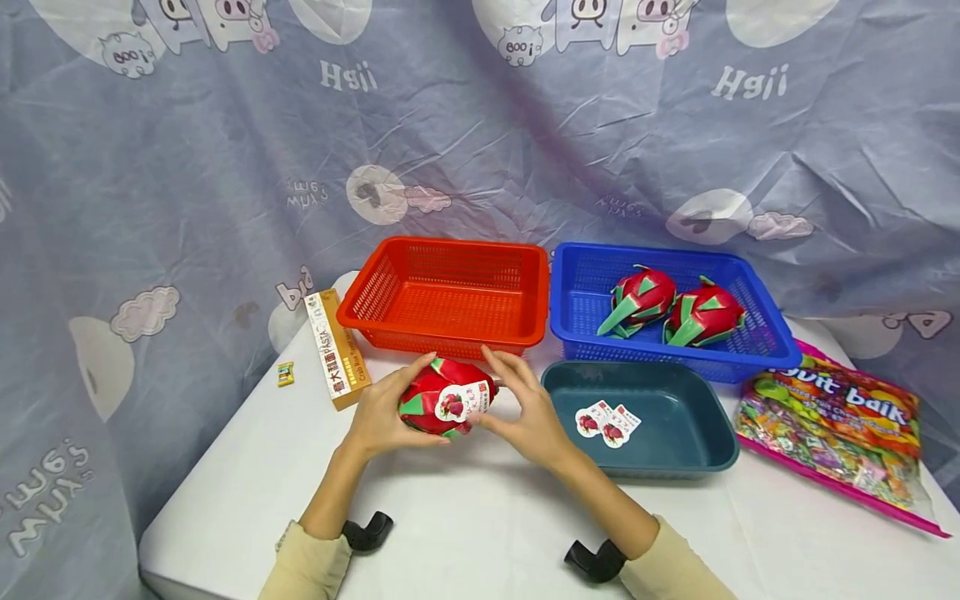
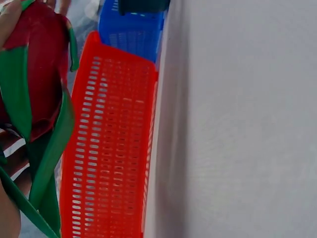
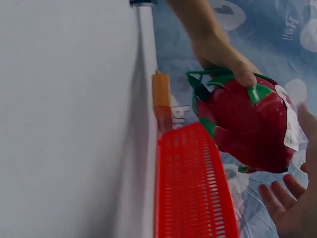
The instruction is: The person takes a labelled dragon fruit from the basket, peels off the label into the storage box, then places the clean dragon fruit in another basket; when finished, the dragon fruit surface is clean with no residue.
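Observation:
A red dragon fruit (image 1: 446, 398) with green scales and a white label is held just above the white table (image 1: 480, 517), in front of the red basket (image 1: 442, 243). My left hand (image 1: 382, 412) grips it from the left, fingers curled over its top and side. My right hand (image 1: 525, 400) is at its right end with fingers spread and straight, the thumb by the label. In the right wrist view the fruit (image 3: 247, 124) hangs under the left hand (image 3: 223, 54), and the right fingers (image 3: 290, 210) stand slightly apart from it. The left wrist view shows the fruit (image 2: 34, 74) close up.
The red basket is empty. A blue basket (image 1: 637, 354) beside it holds two dragon fruits (image 1: 641, 300). A teal tray (image 1: 675, 450) holds two labels (image 1: 607, 422). A candy bag (image 1: 832, 425) lies far right. A pasta box (image 1: 336, 350) and a small candy (image 1: 285, 373) lie left.

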Demonstrator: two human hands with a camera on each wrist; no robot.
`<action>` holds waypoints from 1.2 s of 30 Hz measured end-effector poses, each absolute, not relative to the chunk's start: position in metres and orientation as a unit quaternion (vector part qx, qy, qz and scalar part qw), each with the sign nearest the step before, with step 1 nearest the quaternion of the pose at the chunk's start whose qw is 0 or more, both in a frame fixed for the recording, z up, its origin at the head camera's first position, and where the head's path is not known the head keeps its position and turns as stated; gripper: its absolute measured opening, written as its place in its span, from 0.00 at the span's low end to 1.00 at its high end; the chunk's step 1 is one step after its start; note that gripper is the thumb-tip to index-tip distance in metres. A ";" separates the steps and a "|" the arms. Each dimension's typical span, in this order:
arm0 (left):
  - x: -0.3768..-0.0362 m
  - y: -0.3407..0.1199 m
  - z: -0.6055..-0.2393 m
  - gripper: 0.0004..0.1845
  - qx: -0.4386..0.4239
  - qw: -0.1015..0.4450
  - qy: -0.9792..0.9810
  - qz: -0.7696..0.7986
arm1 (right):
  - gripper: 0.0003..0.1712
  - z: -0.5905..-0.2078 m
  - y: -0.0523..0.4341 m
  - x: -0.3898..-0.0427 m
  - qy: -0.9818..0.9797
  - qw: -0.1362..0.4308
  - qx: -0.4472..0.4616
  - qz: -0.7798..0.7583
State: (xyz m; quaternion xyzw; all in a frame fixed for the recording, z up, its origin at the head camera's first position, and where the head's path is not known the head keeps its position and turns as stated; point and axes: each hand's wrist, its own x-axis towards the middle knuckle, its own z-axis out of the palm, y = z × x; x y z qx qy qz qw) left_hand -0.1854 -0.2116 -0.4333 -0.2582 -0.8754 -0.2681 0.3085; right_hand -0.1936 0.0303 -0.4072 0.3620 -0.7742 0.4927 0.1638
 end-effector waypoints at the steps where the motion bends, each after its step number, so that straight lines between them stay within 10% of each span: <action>1: -0.185 -0.211 -0.432 0.58 -0.259 0.323 -0.869 -0.269 | 0.42 -0.404 0.033 -0.194 -0.767 0.186 0.355 0.501; 21: -0.182 -0.199 -0.435 0.56 -0.278 0.416 -0.825 -0.262 | 0.10 -0.403 0.022 -0.178 -0.651 0.152 0.249 0.701; 36: -0.190 -0.199 -0.445 0.55 -0.205 0.341 -0.878 -0.266 | 0.06 -0.390 0.024 -0.169 -0.648 0.122 0.203 0.724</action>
